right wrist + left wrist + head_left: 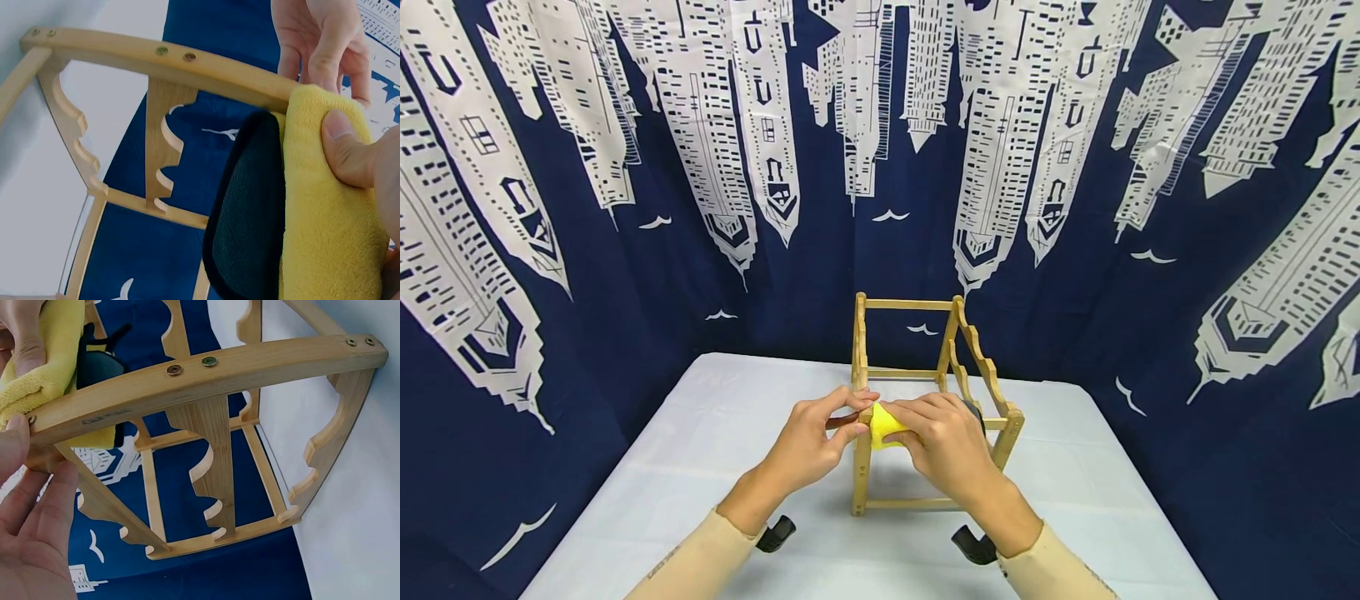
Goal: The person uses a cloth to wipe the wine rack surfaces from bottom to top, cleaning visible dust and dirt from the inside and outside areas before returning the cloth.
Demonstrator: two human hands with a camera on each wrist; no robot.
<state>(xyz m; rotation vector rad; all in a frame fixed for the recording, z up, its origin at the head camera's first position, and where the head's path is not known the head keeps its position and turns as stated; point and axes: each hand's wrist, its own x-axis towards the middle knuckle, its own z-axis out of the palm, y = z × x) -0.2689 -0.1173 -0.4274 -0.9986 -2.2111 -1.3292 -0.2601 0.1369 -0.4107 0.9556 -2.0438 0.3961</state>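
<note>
A light wooden rack (862, 475) with wavy notched side pieces stands on the table. My left hand (811, 437) grips its near left corner; in the left wrist view the thumb lies on top of the rail (281, 365) and the fingers curl beneath. Beside it, my right hand (951, 437) holds a folded cloth (883, 425) against the same end of the rail. Yellow plush shows on one face of the cloth (331, 231), and the other is dark with a black edge. The right thumb (344, 144) presses on the yellow face. Part of the rail end is covered by cloth.
A white-covered table (715, 467) lies under the rack. Behind and at both sides hangs a dark blue curtain (820, 283) printed with white buildings and birds. Black wrist-worn mounts (777, 533) stick out below both wrists. Screw heads (209, 362) dot the rail.
</note>
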